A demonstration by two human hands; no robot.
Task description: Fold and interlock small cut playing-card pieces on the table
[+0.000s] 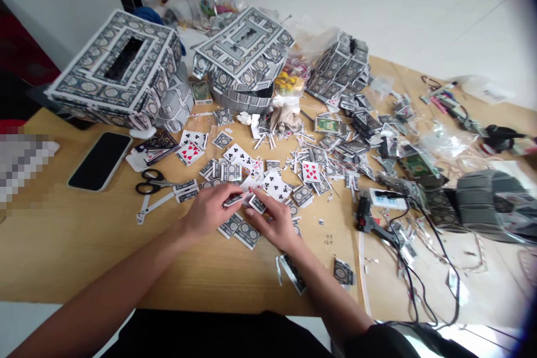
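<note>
Both hands meet over the middle of the wooden table [180,257]. My left hand [212,207] pinches a small folded playing-card piece [234,199] between thumb and fingers. Close beside it, my right hand [274,221] has its fingers on another card piece [257,203] with a dark patterned back. Cut and folded cards lie around and under the hands, among them a clubs card [276,185] just beyond my right hand and patterned pieces [246,234] nearer the body. Black-handled scissors [150,181] rest to the left, by cut white strips [161,203].
A phone [100,161] lies at left. Card-covered boxes [113,67] [245,47] and a folded-card structure [342,67] stand behind. Card scraps spread toward the right. A glue gun [371,224], cables [436,246], a power strip [388,199] and a round card piece [486,204] are at right.
</note>
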